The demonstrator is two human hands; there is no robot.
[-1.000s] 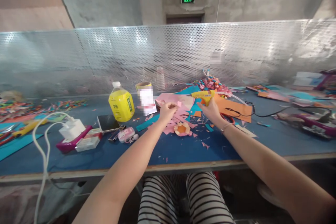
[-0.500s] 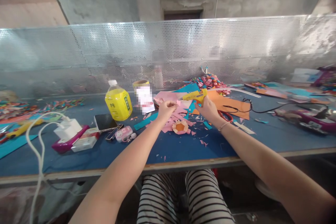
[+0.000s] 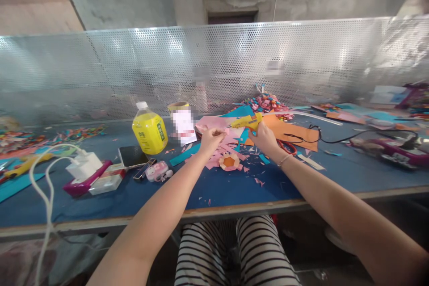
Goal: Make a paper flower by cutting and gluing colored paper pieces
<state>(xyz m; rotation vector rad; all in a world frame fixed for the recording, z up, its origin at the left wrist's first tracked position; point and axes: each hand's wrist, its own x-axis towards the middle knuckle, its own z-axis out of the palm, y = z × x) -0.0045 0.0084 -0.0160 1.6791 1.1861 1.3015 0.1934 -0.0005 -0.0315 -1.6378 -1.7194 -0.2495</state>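
Note:
My right hand [image 3: 264,138] is closed around a yellow glue gun [image 3: 246,121], its nozzle pointing left toward my left hand. My left hand [image 3: 210,140] pinches a small pink paper piece [image 3: 224,132] just in front of the nozzle. Both hands hover over a heap of pink paper scraps [image 3: 221,149] on the blue table [image 3: 214,187]. A small folded pink and orange paper flower [image 3: 229,161] lies on the table just below my hands.
A yellow drink bottle [image 3: 149,128], a tape roll [image 3: 178,107], a phone [image 3: 132,156], a white charger with cable [image 3: 82,166] and a small pink case [image 3: 158,171] sit at left. Orange paper [image 3: 293,132], the gun's black cord [image 3: 338,136] and coloured scraps lie right. A perforated metal screen [image 3: 214,67] backs the table.
The glue gun's nozzle has moved left and down, closer to the pink piece in my left hand. The view has shifted slightly.

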